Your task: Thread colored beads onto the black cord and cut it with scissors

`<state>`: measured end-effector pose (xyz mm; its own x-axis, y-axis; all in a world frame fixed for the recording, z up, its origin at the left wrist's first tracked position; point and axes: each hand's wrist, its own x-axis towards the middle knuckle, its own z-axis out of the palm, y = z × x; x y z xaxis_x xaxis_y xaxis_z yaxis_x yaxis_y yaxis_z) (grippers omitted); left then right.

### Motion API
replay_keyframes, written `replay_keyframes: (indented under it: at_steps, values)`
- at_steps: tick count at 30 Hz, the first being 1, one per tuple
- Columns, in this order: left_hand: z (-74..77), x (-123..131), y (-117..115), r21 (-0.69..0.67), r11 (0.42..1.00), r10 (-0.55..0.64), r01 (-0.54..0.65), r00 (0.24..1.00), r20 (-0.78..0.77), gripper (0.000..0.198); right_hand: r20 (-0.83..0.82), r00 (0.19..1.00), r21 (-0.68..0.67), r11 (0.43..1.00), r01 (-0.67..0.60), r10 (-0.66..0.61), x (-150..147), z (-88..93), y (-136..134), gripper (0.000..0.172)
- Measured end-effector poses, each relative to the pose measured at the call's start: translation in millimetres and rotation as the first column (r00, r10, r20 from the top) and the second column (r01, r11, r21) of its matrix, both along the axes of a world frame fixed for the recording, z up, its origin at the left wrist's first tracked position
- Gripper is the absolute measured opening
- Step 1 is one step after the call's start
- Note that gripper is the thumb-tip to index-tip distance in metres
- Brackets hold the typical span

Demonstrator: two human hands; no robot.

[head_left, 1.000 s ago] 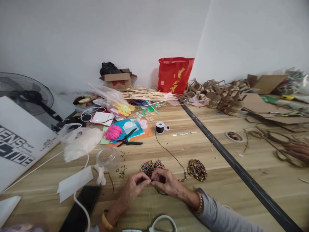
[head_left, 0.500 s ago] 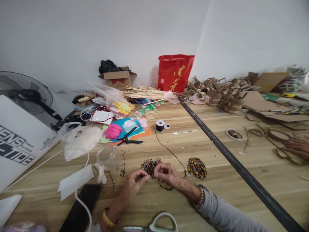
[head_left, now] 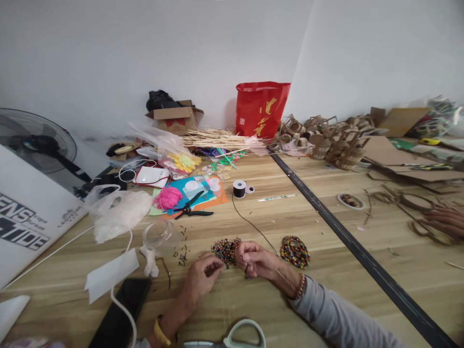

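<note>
Black cord (head_left: 253, 226), one length, runs from the spool (head_left: 239, 189) at mid-frame down to lower centre, where my right hand (head_left: 255, 258) is closed on it, fingers curled tight. My left hand (head_left: 203, 278), just beside it at lower centre, has its fingertips pinched together; what they pinch is too small to tell. Beaded disc (head_left: 224, 250), multicoloured, lies flat on the wooden table (head_left: 326, 290), just above both hands. Second beaded disc (head_left: 295, 251), right of my right hand. Scissors (head_left: 243, 334), bottom edge

A round multicoloured beaded piece (head_left: 224, 250) lies flat, a thin black cord (head_left: 253, 226) running just beside it.
</note>
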<state>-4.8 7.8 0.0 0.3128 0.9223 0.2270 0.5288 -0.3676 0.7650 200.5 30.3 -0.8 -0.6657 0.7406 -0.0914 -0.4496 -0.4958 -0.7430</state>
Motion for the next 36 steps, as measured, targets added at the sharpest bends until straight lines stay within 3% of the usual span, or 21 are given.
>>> replay_keyframes:
  at_steps: [5, 12, 23, 28, 36]
  values:
    - [1.9, -3, -1, 0.164, 0.985, -0.022, 0.056, 0.979, -0.202, 0.016, 0.119, 0.99, 0.048, 0.996, 0.069, -0.075, -7, -5.8, -2, 0.032]
    - [0.0, -4, -1, 0.229, 0.968, -0.016, 0.099, 0.941, -0.337, 0.012, 0.293, 0.941, 0.216, 0.971, 0.107, -0.169, -16, -6.5, -6, 0.034]
    - [-8.5, -7, 5, 0.237, 0.965, -0.044, 0.116, 0.956, -0.289, 0.015, 0.286, 0.942, 0.21, 0.971, 0.114, -0.173, -17, -6.7, -6, 0.037]
    - [-10.5, -8, 4, 0.234, 0.965, -0.064, 0.122, 0.968, -0.242, 0.016, 0.316, 0.923, 0.271, 0.953, 0.135, -0.22, -15, -2.2, -7, 0.038]
    - [-8.8, -7, 0, 0.252, 0.964, -0.003, 0.086, 0.95, -0.313, 0.016, 0.368, 0.871, 0.411, 0.897, 0.16, -0.325, -15, -1.1, -11, 0.041]
